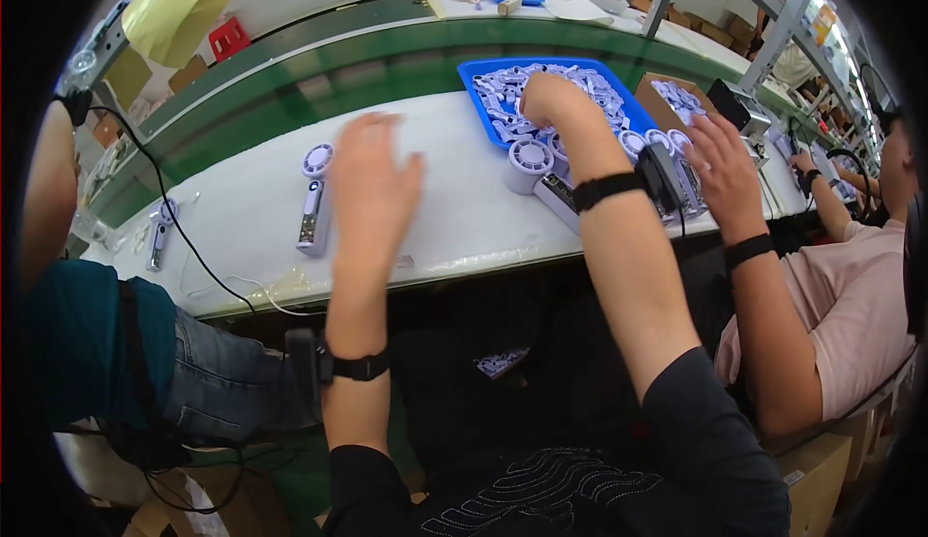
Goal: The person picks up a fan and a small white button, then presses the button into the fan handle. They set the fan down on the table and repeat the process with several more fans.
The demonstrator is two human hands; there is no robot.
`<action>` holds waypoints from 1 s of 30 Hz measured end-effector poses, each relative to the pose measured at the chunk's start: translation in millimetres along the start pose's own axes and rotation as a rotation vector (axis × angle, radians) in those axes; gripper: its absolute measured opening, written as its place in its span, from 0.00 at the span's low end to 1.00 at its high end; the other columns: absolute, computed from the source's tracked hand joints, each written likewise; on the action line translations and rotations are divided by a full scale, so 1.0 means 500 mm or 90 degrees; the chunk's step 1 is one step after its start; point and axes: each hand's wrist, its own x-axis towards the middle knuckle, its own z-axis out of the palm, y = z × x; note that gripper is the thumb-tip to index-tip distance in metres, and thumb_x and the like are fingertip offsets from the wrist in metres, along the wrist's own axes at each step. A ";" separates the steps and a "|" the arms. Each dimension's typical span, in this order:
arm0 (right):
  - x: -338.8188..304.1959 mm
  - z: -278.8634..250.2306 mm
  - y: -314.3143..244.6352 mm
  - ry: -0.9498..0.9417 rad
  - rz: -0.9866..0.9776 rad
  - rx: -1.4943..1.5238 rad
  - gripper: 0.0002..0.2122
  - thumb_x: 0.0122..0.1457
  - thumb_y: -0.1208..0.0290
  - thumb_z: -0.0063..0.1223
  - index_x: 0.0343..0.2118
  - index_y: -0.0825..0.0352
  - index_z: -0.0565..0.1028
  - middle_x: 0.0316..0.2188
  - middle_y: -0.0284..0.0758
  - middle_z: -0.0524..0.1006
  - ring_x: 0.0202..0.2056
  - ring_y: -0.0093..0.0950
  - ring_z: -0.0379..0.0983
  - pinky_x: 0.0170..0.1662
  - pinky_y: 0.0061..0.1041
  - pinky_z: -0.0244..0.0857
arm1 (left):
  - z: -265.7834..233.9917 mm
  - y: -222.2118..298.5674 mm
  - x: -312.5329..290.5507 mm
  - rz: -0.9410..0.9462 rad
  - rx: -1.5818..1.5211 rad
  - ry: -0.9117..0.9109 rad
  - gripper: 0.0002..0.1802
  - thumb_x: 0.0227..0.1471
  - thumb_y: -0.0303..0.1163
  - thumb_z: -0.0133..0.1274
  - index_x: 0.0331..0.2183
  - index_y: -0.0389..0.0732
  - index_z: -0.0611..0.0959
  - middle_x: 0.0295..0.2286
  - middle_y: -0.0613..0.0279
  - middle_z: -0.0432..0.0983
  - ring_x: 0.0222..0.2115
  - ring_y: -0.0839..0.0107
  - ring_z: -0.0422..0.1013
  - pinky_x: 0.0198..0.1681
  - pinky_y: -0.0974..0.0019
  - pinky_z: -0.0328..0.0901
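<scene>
Many small lavender plastic parts (493, 87) are lying in one blue tray (633, 104), too heaped for me to count. The right hand (561, 99) is bending down over this heap; its fingertips are hidden, so I cannot tell if they are gripping something. Just beside the tray, on the near side, five round lavender fan heads are showing — two (531, 156) to the left of the right forearm and three (657, 141) to its right.

The left hand (372, 184) is hanging over the white table (454, 179), blurred, its thumb standing apart from the fingers and nothing visible between them. One lavender handheld fan (312, 213) is lying nearest to it, on its left, with inner parts showing in the handle. A second fan (159, 237) is lying farther left. Each wrist is wearing one black strap.

Behind the tray's right corner, one cardboard box (657, 109) is holding more lavender parts. Two co-workers are sitting close — one in teal (106, 344) at left, one in pink (836, 315) at right, whose hand (723, 170) is staying near the three fan heads. Beyond the table, one green belt (406, 68) is running across.
</scene>
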 end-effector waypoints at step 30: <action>-0.387 0.033 -0.011 0.069 -0.426 0.520 0.07 0.62 0.80 0.64 0.42 0.73 0.83 0.42 0.39 0.85 0.40 0.30 0.82 0.45 0.28 0.74 | -0.031 0.032 -0.056 0.209 -0.278 -0.188 0.27 0.49 0.29 0.72 0.51 0.37 0.85 0.53 0.52 0.81 0.54 0.52 0.77 0.56 0.55 0.73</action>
